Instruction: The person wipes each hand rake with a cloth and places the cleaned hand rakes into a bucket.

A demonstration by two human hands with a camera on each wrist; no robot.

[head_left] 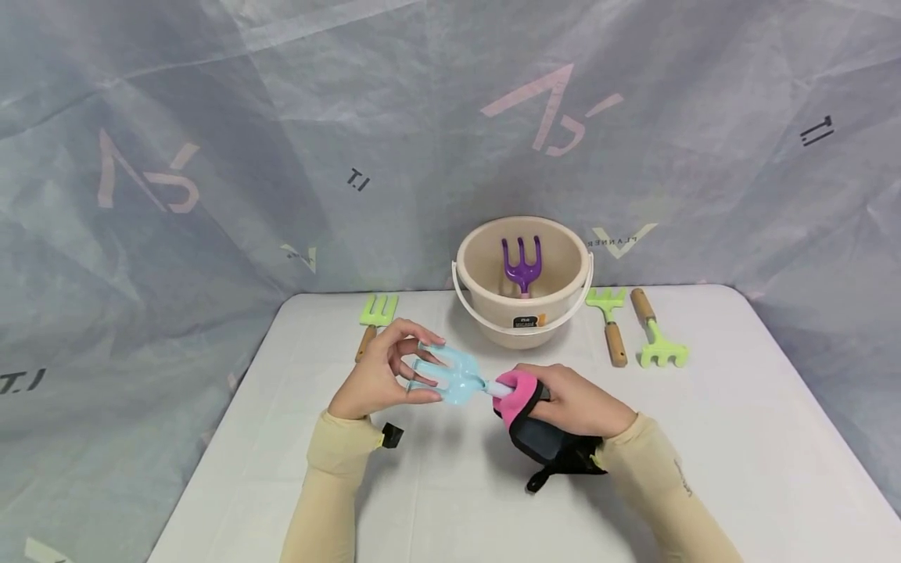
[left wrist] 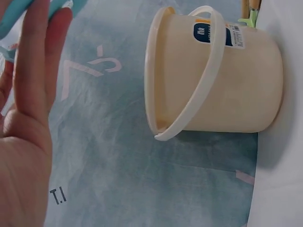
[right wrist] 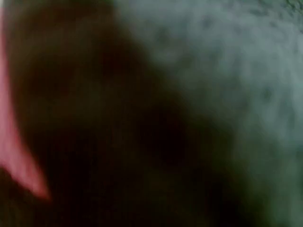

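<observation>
In the head view, a light blue toy hand fork (head_left: 461, 379) is held above the table, its tines to the left. My left hand (head_left: 383, 371) pinches its tine end between thumb and fingers. My right hand (head_left: 573, 399) grips a dark grey cloth (head_left: 538, 439) with a pink side, black edging and a hanging loop, wrapped around the fork's pale handle. The left wrist view shows the left hand (left wrist: 28, 109) and blue bits of the fork at its fingertips. In the right wrist view the cloth (right wrist: 19, 151) appears as a blurred pink strip beside dark shapes.
Behind the hands stands a beige bucket (head_left: 517, 317) with a white handle; a purple fork (head_left: 522, 272) leans inside. A green fork (head_left: 380, 310) lies left of it. To its right lie a green fork (head_left: 614, 332) and a green rake (head_left: 659, 340). Grey fabric hangs behind.
</observation>
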